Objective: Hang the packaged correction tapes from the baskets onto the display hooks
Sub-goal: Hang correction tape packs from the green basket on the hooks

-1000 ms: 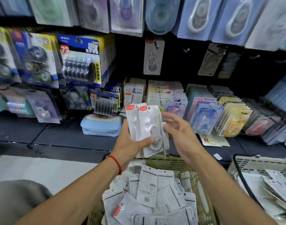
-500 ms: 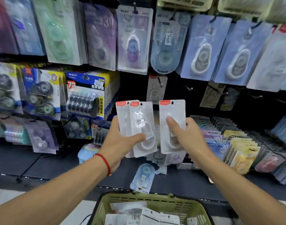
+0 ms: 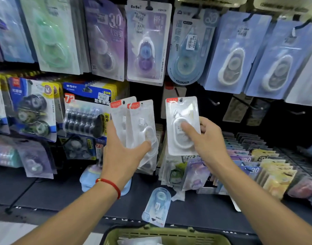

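One clear, glossy blister pack (image 3: 182,124) with a red corner tab is pinched in the right hand (image 3: 207,138), thumb on its rounded white dispenser, raised towards a bare hook (image 3: 215,103) just above and to its right. Not hung yet! The left hand (image 3: 123,152) grips a fanned stack of matching packs (image 3: 134,124), all waiting. Below both wrists, the green slotted basket (image 3: 166,235) holds more, so plenty remains.
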Demonstrator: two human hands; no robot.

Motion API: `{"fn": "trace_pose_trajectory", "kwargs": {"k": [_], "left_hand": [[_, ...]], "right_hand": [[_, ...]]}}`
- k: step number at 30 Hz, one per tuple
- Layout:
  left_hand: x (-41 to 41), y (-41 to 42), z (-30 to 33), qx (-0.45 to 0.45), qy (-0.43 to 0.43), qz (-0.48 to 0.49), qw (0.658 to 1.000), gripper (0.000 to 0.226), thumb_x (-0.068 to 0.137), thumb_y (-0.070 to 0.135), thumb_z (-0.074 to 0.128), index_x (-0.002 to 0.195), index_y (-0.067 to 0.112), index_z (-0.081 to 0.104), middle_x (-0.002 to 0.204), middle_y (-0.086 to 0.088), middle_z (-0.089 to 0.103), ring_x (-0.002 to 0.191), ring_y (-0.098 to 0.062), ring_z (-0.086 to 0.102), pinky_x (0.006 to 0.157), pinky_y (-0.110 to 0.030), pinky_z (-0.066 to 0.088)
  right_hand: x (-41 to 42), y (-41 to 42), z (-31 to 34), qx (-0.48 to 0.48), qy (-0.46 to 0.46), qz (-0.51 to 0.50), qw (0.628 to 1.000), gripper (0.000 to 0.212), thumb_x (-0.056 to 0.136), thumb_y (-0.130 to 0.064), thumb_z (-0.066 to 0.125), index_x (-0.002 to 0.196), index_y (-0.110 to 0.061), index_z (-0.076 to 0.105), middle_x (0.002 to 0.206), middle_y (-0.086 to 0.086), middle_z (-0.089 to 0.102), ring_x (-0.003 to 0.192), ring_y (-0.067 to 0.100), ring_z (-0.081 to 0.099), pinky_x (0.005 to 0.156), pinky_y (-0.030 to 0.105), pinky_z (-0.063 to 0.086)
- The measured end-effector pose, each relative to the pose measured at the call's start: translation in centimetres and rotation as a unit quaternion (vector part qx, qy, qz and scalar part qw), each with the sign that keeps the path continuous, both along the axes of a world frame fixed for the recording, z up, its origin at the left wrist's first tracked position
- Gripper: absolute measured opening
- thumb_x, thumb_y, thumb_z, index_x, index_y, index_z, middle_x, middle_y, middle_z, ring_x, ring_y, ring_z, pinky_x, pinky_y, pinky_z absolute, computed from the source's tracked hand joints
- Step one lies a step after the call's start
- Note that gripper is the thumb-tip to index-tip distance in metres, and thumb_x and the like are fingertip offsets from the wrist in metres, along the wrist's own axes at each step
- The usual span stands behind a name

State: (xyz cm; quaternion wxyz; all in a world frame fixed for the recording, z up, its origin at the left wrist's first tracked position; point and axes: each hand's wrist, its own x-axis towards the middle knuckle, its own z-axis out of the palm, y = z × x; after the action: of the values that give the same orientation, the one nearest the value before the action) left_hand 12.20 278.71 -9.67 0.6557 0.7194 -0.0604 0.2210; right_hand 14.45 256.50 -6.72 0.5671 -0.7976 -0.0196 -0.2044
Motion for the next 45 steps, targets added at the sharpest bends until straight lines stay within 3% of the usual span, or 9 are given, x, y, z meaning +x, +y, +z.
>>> {"fn": "trace_pose_trajectory", "kwargs": {"k": [7,13,18,22,25,30,33,39,45], "left_hand": [[0.5,-0.3,0.2,-0.043,-0.006,0.016,0.999,0.094,0.068,0.033,0.085,0.148,0.034,0.036,0.134,0.022,0.058,0.123,-0.002,0.060,0.106,-0.048,0.054],[1.3,-1.1,-0.7,-0.079,0.005,0.011,0.997,0.092,0.063,0.037,0.085,0.143,0.041,0.039,0.124,0.028,0.061,0.114,0.002,0.063,0.097,-0.042,0.058],[2.0,-1.8,-1.5,-0.126,0.044,-0.012,0.991,0.074,0.069,0.023,0.091,0.127,0.045,0.051,0.111,0.027,0.070,0.097,0.007,0.070,0.080,-0.028,0.058],[2.5,-1.9,-1.6,-0.176,0.078,-0.077,0.978,0.067,0.072,0.008,0.093,0.120,0.041,0.059,0.108,0.017,0.076,0.097,-0.005,0.075,0.068,-0.030,0.064],[2.2,-2.1,-1.4,-0.172,0.077,-0.133,0.973,0.072,0.066,0.014,0.096,0.125,0.036,0.059,0.113,0.011,0.078,0.102,-0.011,0.076,0.071,-0.029,0.064],[1.7,-2.1,-1.0,-0.183,0.095,-0.234,0.950,0.080,0.073,0.021,0.093,0.141,0.024,0.051,0.132,-0.004,0.072,0.122,-0.027,0.070,0.101,-0.054,0.057],[1.6,-1.7,-0.9,-0.199,0.106,-0.287,0.931,0.074,0.082,0.011,0.083,0.145,0.026,0.047,0.139,-0.007,0.068,0.125,-0.032,0.067,0.095,-0.061,0.057],[1.4,-1.5,-0.9,-0.093,0.053,-0.083,0.991,0.060,0.085,0.004,0.083,0.127,0.037,0.056,0.114,0.017,0.074,0.108,-0.005,0.071,0.095,-0.037,0.058],[1.2,-1.4,-0.4,-0.093,0.013,-0.028,0.995,0.066,0.084,0.009,0.085,0.134,0.038,0.053,0.120,0.017,0.069,0.113,-0.006,0.068,0.100,-0.050,0.058]], "right_hand": [[4.3,1.6,-1.6,-0.059,-0.034,-0.085,0.994,0.035,0.100,-0.047,0.067,0.125,-0.022,0.070,0.104,-0.010,0.076,0.096,0.010,0.070,0.077,0.027,0.048],[13.3,2.7,-1.7,-0.044,0.045,-0.156,0.986,0.049,0.101,-0.046,0.066,0.125,-0.003,0.066,0.120,0.020,0.070,0.113,0.037,0.066,0.079,0.026,0.039],[14.5,2.2,-2.1,-0.122,0.090,-0.192,0.970,0.057,0.103,-0.049,0.060,0.136,-0.003,0.060,0.135,0.023,0.063,0.126,0.041,0.060,0.100,0.039,0.050],[8.6,2.0,-2.6,0.013,0.043,-0.001,0.999,0.040,0.104,-0.049,0.056,0.111,-0.015,0.076,0.107,0.005,0.078,0.099,0.020,0.072,0.090,0.043,0.060],[3.3,1.2,-2.5,-0.013,0.055,0.199,0.978,0.040,0.097,-0.061,0.060,0.113,-0.029,0.078,0.110,-0.002,0.080,0.102,0.015,0.076,0.086,0.029,0.062],[0.6,0.6,-1.8,0.009,0.029,0.187,0.982,0.039,0.089,-0.047,0.078,0.119,-0.023,0.073,0.112,-0.003,0.080,0.105,0.017,0.076,0.089,0.027,0.060],[-0.1,0.7,-1.7,0.048,-0.002,0.149,0.988,0.040,0.087,-0.044,0.081,0.118,-0.021,0.070,0.107,-0.005,0.080,0.096,0.015,0.078,0.078,0.025,0.061],[-0.3,0.2,-1.5,0.051,-0.082,0.043,0.994,0.035,0.084,-0.049,0.076,0.111,-0.032,0.062,0.105,-0.008,0.075,0.092,0.013,0.075,0.069,0.025,0.057],[0.7,-0.1,-2.3,0.081,-0.071,0.022,0.994,0.026,0.092,-0.039,0.077,0.113,-0.028,0.065,0.105,-0.007,0.078,0.092,0.014,0.077,0.075,0.034,0.062]]}}
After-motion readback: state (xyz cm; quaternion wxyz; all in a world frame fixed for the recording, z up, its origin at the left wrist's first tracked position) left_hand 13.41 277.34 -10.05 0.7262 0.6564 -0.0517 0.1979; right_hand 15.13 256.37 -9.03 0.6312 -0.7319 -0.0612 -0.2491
